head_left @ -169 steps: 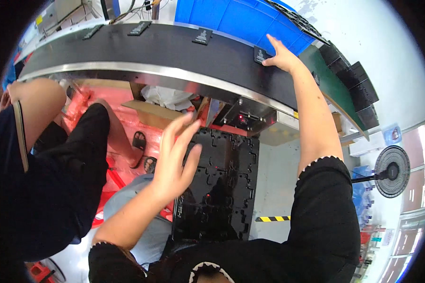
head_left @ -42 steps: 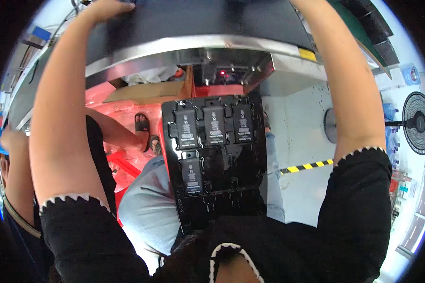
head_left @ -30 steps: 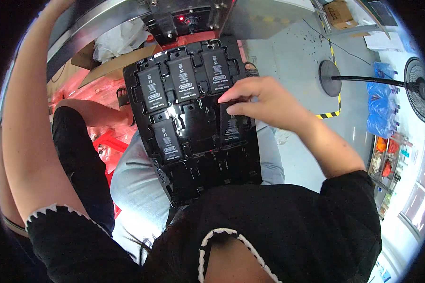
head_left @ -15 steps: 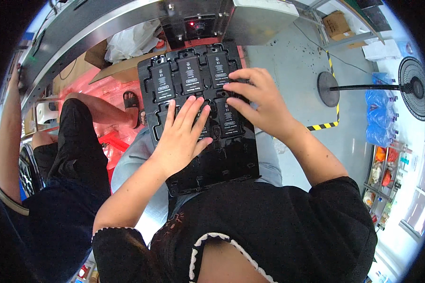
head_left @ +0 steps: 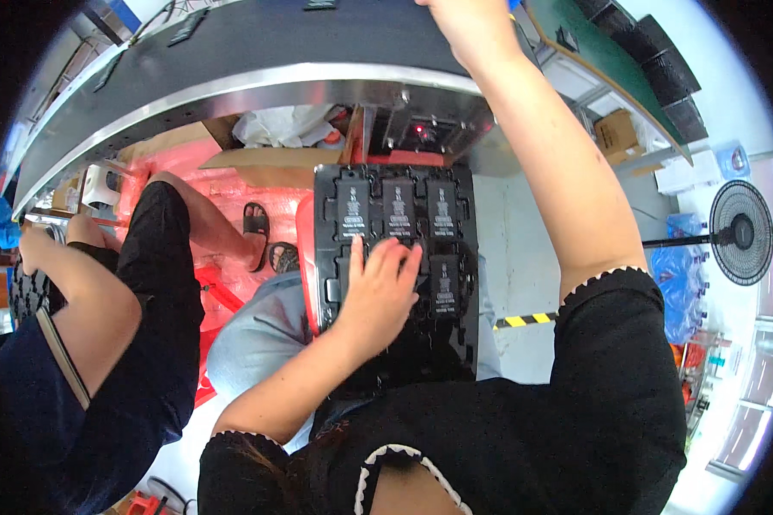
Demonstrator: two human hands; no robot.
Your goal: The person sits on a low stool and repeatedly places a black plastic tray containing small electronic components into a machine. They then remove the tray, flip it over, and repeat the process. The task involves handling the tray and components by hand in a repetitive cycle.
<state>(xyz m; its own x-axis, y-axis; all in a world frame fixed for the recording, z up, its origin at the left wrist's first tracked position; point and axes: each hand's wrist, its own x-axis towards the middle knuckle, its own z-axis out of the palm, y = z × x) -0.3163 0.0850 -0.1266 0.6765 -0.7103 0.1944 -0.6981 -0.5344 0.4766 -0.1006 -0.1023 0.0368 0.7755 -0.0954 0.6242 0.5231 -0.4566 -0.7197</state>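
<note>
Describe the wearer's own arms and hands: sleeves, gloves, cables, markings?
Short black sleeves with white scalloped trim at the hems; forearms bare below. Left hand and right hand ungloved, the right partly cut off by the frame. No watch, wristband or cables visible.

The left hand (head_left: 376,300) is palm down, fingers (head_left: 357,259) spread. The right arm (head_left: 567,163) stretches forward, right hand (head_left: 472,27) partly cropped.

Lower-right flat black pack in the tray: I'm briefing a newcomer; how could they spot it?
Find the black plastic tray over the light-blue jeans. In its second row, the white-printed flat black rectangular pack lies below the top row's rightmost pack. It alone there shows whole beside the bare left hand.
</note>
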